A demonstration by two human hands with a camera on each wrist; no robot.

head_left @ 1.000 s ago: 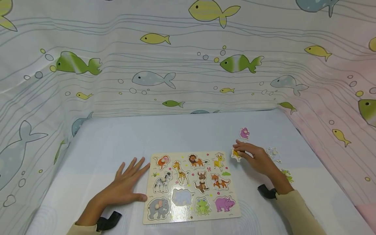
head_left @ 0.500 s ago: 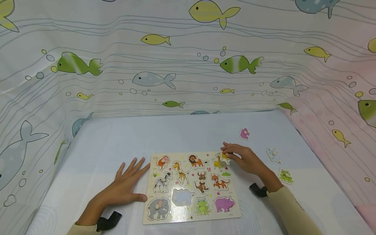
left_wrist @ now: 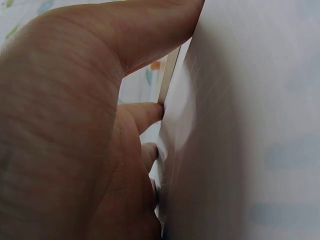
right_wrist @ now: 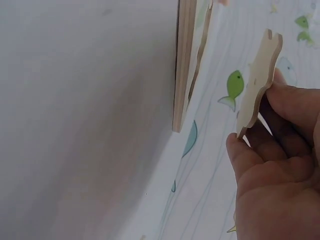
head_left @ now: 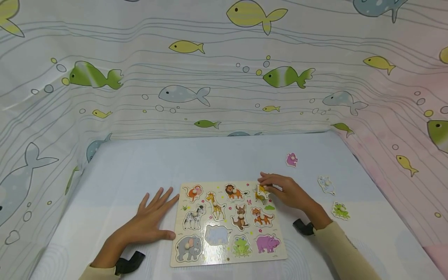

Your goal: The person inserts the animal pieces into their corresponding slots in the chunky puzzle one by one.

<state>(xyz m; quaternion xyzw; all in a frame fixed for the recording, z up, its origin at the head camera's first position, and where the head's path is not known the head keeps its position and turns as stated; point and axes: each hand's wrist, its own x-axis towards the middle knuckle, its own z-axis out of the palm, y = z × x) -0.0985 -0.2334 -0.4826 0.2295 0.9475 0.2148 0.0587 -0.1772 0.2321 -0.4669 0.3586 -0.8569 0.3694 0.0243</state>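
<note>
My right hand (head_left: 288, 192) pinches a yellow deer puzzle piece (head_left: 262, 190) over the upper right corner of the wooden animal puzzle board (head_left: 225, 262). The piece overlaps the printed deer there in the head view. From the right wrist, the piece's pale bare back (right_wrist: 260, 80) shows tilted between thumb and fingers, apart from the board's edge (right_wrist: 185, 65). My left hand (head_left: 150, 221) lies with fingers spread on the table, thumb and index tips at the board's left edge. The left wrist view shows its fingers (left_wrist: 145, 114) beside that edge.
Loose pieces lie right of the board: a purple hippo (head_left: 291, 160), a pale grey-blue animal (head_left: 326, 184) and a green frog (head_left: 340, 210). Knobbed animals, such as the elephant (head_left: 189, 249) and lion (head_left: 235, 191), sit in the board. Fish-print cloth (head_left: 224, 62) hangs behind the white table.
My right hand has carried the deer piece leftward from the table beside the board to over its upper right corner. The left hand and the board have stayed put.
</note>
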